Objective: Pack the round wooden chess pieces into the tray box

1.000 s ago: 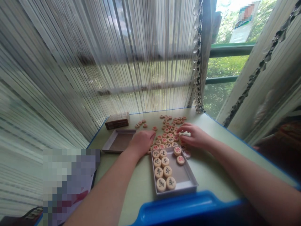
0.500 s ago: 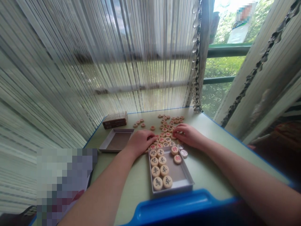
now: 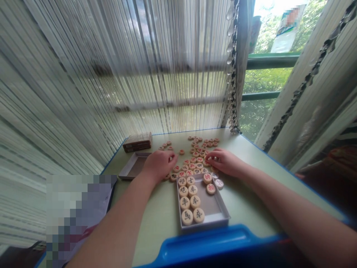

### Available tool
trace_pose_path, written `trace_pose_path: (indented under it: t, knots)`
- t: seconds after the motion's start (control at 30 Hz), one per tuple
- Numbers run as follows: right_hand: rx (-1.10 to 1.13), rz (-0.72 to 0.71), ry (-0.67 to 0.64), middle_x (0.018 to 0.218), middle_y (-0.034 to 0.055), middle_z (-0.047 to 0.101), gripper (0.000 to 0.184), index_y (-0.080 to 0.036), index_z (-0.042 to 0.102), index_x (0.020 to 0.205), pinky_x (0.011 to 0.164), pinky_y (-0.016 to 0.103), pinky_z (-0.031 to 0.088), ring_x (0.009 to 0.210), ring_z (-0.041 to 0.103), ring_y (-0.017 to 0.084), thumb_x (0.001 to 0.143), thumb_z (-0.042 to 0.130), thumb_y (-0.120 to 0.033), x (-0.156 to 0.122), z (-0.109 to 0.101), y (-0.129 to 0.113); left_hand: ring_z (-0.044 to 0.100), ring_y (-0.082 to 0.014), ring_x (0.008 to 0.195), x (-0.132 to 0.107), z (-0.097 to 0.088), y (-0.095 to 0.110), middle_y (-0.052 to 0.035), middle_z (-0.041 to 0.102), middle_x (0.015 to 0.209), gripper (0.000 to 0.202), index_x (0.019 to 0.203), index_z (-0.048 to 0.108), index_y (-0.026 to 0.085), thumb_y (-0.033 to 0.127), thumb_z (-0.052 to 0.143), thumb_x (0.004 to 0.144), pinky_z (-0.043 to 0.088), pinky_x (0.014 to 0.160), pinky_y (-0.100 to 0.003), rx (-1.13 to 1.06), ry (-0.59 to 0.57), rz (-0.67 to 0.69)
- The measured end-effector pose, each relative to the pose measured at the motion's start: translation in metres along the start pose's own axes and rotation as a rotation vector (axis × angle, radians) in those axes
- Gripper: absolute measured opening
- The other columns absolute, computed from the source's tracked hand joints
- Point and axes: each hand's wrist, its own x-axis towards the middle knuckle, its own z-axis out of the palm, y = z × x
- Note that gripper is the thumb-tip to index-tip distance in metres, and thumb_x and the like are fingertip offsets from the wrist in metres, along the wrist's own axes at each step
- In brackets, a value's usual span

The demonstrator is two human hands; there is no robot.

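Observation:
Round wooden Chinese chess pieces (image 3: 192, 166) with red or black characters lie face up in a loose cluster on the table. My left hand (image 3: 160, 162) hovers at the cluster's left side, fingers curled together; whatever they may hold is hidden. On the right side, my right hand (image 3: 226, 161) has its thumb and fingers bent around a red-marked Chinese chess piece (image 3: 206, 163) at the cluster's edge. Between my forearms, a shallow grey box (image 3: 213, 212) holds two columns of black-marked pieces along its left side and two red-marked pieces (image 3: 211, 188) at its upper right.
A second shallow tray (image 3: 129, 167) lies behind my left hand, with a brown box (image 3: 137, 142) beyond it. More pieces are scattered toward the table's far edge. A blue chair back or rim (image 3: 206, 242) borders the near side; string curtains (image 3: 167, 56) hang behind.
My left hand has shifted left, away from the pieces, uncovering some at the cluster's left edge. My right hand has stayed nearly still, and the pieces in the box are unchanged.

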Motion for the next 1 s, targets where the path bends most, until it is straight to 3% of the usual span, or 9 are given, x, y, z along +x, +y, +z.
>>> trace_pose_path:
  t: [0.13, 0.27, 0.47, 0.57, 0.77, 0.9, 1.0]
  knots:
    - [-0.011, -0.047, 0.0, 0.087, 0.0055, 0.059, 0.018, -0.021, 0.069, 0.087, 0.068, 0.025, 0.044, 0.071, 0.056, 0.014, 0.081, 0.052, -0.025, -0.001, -0.001, 0.0, 0.059, -0.0156, 0.06, -0.003, -0.01, 0.001, -0.0027, 0.066, 0.067, 0.037, 0.081, 0.069, 0.021, 0.054, 0.056, 0.071, 0.035, 0.051, -0.024, -0.035, -0.234, 0.024]
    - [-0.01, -0.052, -0.015, 0.086, 0.0058, 0.059, 0.019, -0.02, 0.068, 0.087, 0.068, 0.026, 0.044, 0.072, 0.056, 0.014, 0.082, 0.05, -0.025, -0.001, -0.001, -0.001, 0.059, -0.0162, 0.065, -0.005, -0.012, 0.003, -0.0024, 0.067, 0.074, 0.038, 0.084, 0.069, 0.024, 0.056, 0.056, 0.069, 0.034, 0.051, -0.024, -0.048, -0.329, 0.03]
    - [-0.011, -0.064, -0.014, 0.084, 0.0054, 0.059, 0.018, -0.02, 0.068, 0.087, 0.066, 0.026, 0.045, 0.071, 0.056, 0.014, 0.081, 0.053, -0.026, -0.001, 0.0, -0.004, 0.059, -0.016, 0.069, -0.005, -0.008, 0.007, -0.0039, 0.068, 0.078, 0.028, 0.085, 0.07, 0.023, 0.039, 0.047, 0.08, 0.037, 0.058, -0.025, -0.017, -0.252, 0.054]
    - [-0.01, -0.083, -0.002, 0.086, 0.0061, 0.06, 0.018, -0.02, 0.068, 0.086, 0.067, 0.026, 0.045, 0.072, 0.057, 0.015, 0.081, 0.053, -0.027, -0.002, 0.001, -0.004, 0.058, -0.0144, 0.066, -0.006, -0.008, 0.007, -0.0026, 0.068, 0.078, 0.03, 0.095, 0.068, 0.022, 0.04, 0.05, 0.078, 0.037, 0.059, -0.024, -0.1, -0.274, 0.074]
    - [-0.018, -0.114, 0.005, 0.084, 0.0057, 0.06, 0.018, -0.021, 0.068, 0.086, 0.066, 0.026, 0.046, 0.07, 0.057, 0.014, 0.082, 0.052, -0.028, -0.001, 0.004, 0.0, 0.055, -0.0135, 0.062, -0.006, -0.006, 0.001, -0.0042, 0.065, 0.075, 0.033, 0.072, 0.07, 0.018, 0.044, 0.05, 0.077, 0.036, 0.057, -0.024, -0.136, -0.38, 0.144]
    - [-0.02, -0.139, 0.057, 0.087, 0.0069, 0.06, 0.018, -0.02, 0.067, 0.09, 0.069, 0.029, 0.047, 0.075, 0.057, 0.016, 0.081, 0.053, -0.028, -0.003, 0.002, -0.003, 0.055, -0.015, 0.066, -0.004, -0.006, 0.002, -0.0045, 0.064, 0.076, 0.031, 0.077, 0.068, 0.017, 0.045, 0.057, 0.072, 0.037, 0.058, -0.025, -0.173, -0.262, 0.099]
    - [0.032, -0.263, 0.126, 0.089, 0.0074, 0.06, 0.02, -0.021, 0.066, 0.096, 0.073, 0.032, 0.047, 0.082, 0.056, 0.018, 0.08, 0.055, -0.024, -0.008, -0.002, -0.015, 0.054, -0.0135, 0.064, -0.004, -0.009, 0.009, -0.0036, 0.064, 0.076, 0.034, 0.076, 0.065, 0.016, 0.05, 0.059, 0.07, 0.038, 0.058, -0.024, -0.29, -0.183, 0.095]
